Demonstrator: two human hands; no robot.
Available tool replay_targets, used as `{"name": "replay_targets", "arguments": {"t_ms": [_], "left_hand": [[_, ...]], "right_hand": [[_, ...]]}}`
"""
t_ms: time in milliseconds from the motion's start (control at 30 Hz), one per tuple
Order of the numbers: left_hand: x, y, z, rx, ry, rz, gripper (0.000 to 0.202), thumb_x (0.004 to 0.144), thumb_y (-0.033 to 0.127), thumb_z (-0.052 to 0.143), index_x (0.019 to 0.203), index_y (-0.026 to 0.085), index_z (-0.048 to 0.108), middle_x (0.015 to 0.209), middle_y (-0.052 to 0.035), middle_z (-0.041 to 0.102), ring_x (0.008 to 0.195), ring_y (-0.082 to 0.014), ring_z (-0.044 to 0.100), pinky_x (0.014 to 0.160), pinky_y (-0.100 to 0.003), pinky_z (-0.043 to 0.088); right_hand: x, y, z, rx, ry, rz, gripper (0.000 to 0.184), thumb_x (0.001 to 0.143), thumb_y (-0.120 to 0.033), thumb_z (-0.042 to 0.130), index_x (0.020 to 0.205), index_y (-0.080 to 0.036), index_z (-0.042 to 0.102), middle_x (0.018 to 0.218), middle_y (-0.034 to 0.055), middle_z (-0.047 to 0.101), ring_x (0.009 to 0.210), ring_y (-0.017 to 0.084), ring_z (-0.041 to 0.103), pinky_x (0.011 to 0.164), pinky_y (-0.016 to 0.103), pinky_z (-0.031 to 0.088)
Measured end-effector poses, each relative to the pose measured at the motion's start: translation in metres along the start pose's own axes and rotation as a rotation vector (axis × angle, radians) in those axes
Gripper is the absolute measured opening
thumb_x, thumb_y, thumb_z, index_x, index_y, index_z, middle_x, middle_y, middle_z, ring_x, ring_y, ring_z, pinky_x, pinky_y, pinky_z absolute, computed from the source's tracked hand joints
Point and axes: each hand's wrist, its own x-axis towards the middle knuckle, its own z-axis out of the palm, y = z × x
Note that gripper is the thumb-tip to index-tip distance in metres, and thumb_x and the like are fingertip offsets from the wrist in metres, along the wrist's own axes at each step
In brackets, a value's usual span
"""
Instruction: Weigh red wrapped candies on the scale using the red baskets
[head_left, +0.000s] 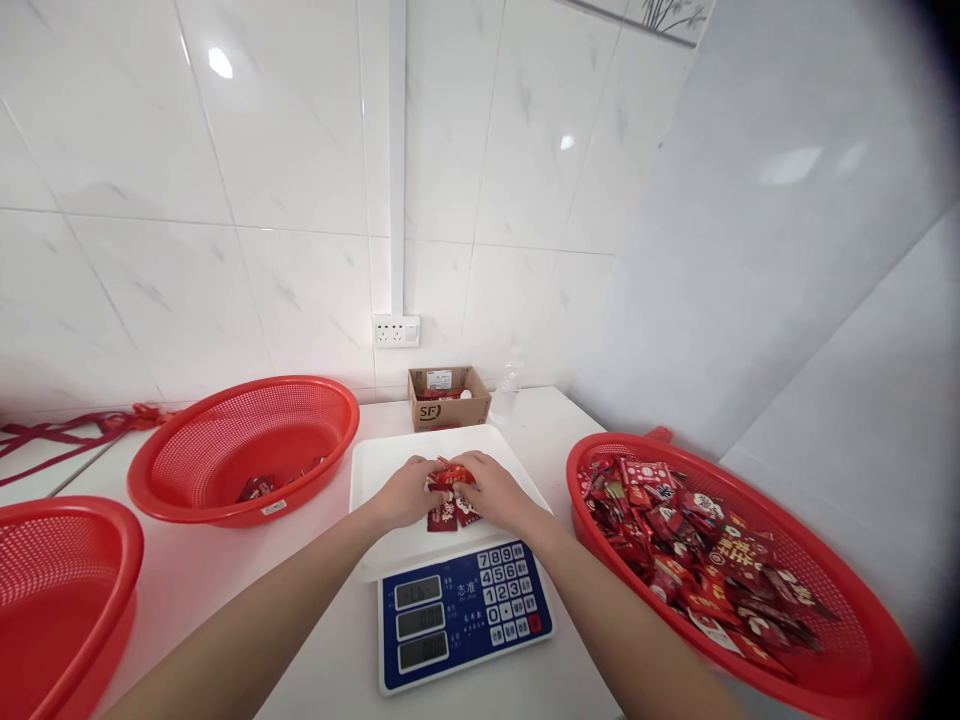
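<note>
1. The left hand (412, 490) and the right hand (491, 485) are close together over the white pan of the scale (379, 470), fingers curled inward and clamped on a small bunch of red packets (453, 474).
2. The bunch sits directly between the two hands — the left fingers on its left side, the right fingers on its right.
3. Dark red packets (442, 516) show just below the fingertips, on the near side, over the pan; whether the fingers grip these too, I cannot tell.
4. The blue keypad panel (465, 612) is nearer the person than the hands, between the forearms.
5. To the right, beside the right forearm, a red basket holds a heap of wrapped snacks (675, 540).
6. Beyond the hands, a cardboard box (452, 412) stands on the white surface (559, 415) — near the wall, just behind the scale.
</note>
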Motion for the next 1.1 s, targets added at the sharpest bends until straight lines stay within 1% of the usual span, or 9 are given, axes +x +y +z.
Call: {"name": "replay_targets", "arguments": {"t_ms": [133,267,433,500,567,667,767,900,1100], "left_hand": [[-0.001,0.002,-0.001,-0.005,-0.008,-0.013,0.043,0.075,0.030,0.061,0.117,0.021,0.059,0.117,-0.0098,0.057,0.095,-0.0236,0.060,0.078,-0.033,0.050],[-0.002,0.003,-0.002,-0.002,-0.017,-0.017,0.045,0.075,0.031,0.060,0.119,0.021,0.058,0.120,-0.0101,0.057,0.096,-0.0239,0.060,0.081,-0.033,0.049],[-0.002,0.005,-0.003,0.005,-0.026,-0.011,0.048,0.075,0.030,0.061,0.122,0.022,0.056,0.126,-0.0096,0.054,0.106,-0.0245,0.057,0.086,-0.033,0.047],[-0.002,0.007,-0.003,0.008,-0.031,-0.002,0.049,0.074,0.030,0.062,0.122,0.021,0.056,0.127,-0.0099,0.053,0.109,-0.0249,0.055,0.088,-0.033,0.046],[-0.002,0.009,-0.004,0.009,-0.036,0.010,0.049,0.075,0.031,0.061,0.123,0.020,0.056,0.127,-0.0104,0.053,0.108,-0.0252,0.056,0.088,-0.032,0.046],[-0.002,0.010,-0.003,0.010,-0.054,0.032,0.047,0.075,0.031,0.060,0.121,0.021,0.057,0.121,-0.0097,0.056,0.101,-0.0242,0.058,0.085,-0.032,0.047],[-0.001,0.010,-0.002,0.018,-0.066,0.052,0.045,0.076,0.030,0.059,0.120,0.023,0.058,0.117,-0.0083,0.057,0.099,-0.0236,0.059,0.082,-0.032,0.048],[-0.001,0.009,-0.001,0.044,-0.066,0.059,0.041,0.075,0.029,0.058,0.116,0.024,0.061,0.118,-0.0077,0.056,0.101,-0.0235,0.058,0.083,-0.031,0.047],[-0.001,0.010,0.001,0.115,-0.060,0.048,0.041,0.075,0.031,0.059,0.115,0.020,0.061,0.117,-0.0094,0.056,0.099,-0.0245,0.058,0.086,-0.032,0.045]], "right_hand": [[-0.003,0.002,-0.007,0.007,0.000,0.017,0.032,0.082,-0.012,0.051,0.112,-0.016,0.059,0.115,0.0100,0.059,0.109,0.020,0.052,0.096,0.034,0.039],[-0.013,0.003,-0.021,0.017,-0.020,0.061,0.033,0.083,-0.017,0.052,0.115,-0.016,0.058,0.121,0.0112,0.057,0.113,0.022,0.050,0.099,0.036,0.037],[-0.026,0.001,-0.035,0.032,-0.092,0.102,0.041,0.078,-0.025,0.063,0.118,-0.019,0.057,0.125,0.0090,0.056,0.116,0.023,0.050,0.100,0.036,0.036],[-0.028,0.002,-0.035,0.026,-0.108,0.126,0.045,0.075,-0.025,0.065,0.119,-0.021,0.056,0.125,0.0085,0.056,0.116,0.023,0.050,0.100,0.037,0.036],[-0.028,0.004,-0.034,0.013,-0.112,0.162,0.046,0.074,-0.024,0.067,0.118,-0.020,0.057,0.123,0.0091,0.057,0.113,0.024,0.052,0.097,0.037,0.038],[-0.027,0.007,-0.032,-0.007,-0.105,0.227,0.042,0.074,-0.024,0.066,0.114,-0.019,0.059,0.118,0.0103,0.058,0.097,0.023,0.059,0.086,0.036,0.044],[-0.026,0.007,-0.031,-0.011,-0.105,0.254,0.035,0.075,-0.022,0.064,0.109,-0.019,0.061,0.111,0.0087,0.061,0.086,0.020,0.060,0.080,0.034,0.045],[-0.024,0.003,-0.032,0.002,-0.125,0.250,0.028,0.076,-0.019,0.062,0.104,-0.020,0.062,0.105,0.0057,0.066,0.086,0.019,0.060,0.079,0.032,0.045],[-0.025,-0.001,-0.033,-0.001,-0.149,0.224,0.028,0.077,-0.019,0.059,0.105,-0.021,0.063,0.109,0.0057,0.066,0.094,0.021,0.060,0.082,0.033,0.044]]}}
